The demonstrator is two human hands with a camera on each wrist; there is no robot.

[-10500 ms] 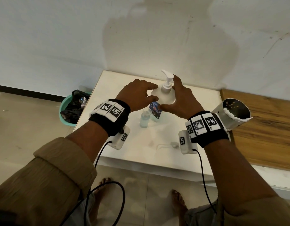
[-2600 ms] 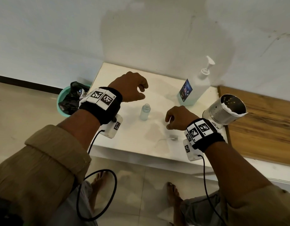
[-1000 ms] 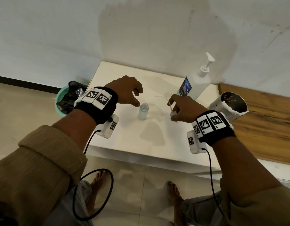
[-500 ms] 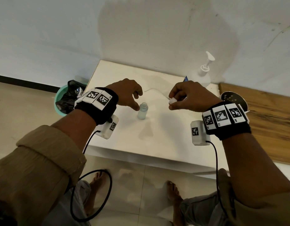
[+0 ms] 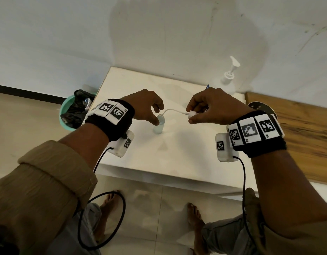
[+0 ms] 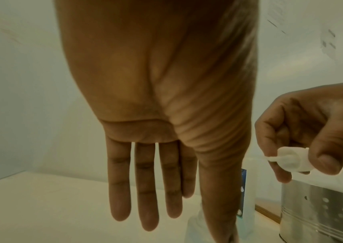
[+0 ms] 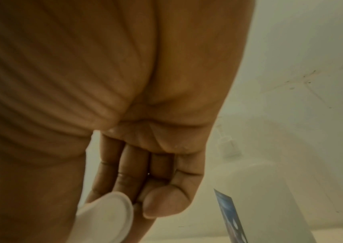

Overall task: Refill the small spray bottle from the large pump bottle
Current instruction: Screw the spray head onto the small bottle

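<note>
Head view: my right hand (image 5: pixel 212 107) pinches the white spray cap (image 5: pixel 191 114) between thumb and fingertips, the other fingers curled in, and holds it above the middle of the table (image 5: pixel 177 155). The cap's thin tube (image 5: pixel 172 110) arcs over to the open neck of the small spray bottle (image 5: pixel 158 126); whether its tip is inside, I cannot tell. The small bottle stands upright near the table's middle. My left hand (image 5: pixel 144 105) is at its neck, thumb touching one side; in the left wrist view my other fingers (image 6: pixel 145 189) hang straight and spread, off the bottle, so the hand is mostly open. The large pump bottle (image 5: pixel 226 80) stands upright at the far right corner of the table, against the wall, well apart from the small one. A metal can (image 6: pixel 320 212) sits at the right edge, behind my right wrist. A green bin (image 5: pixel 70 111) stands on the floor off the left edge.
</note>
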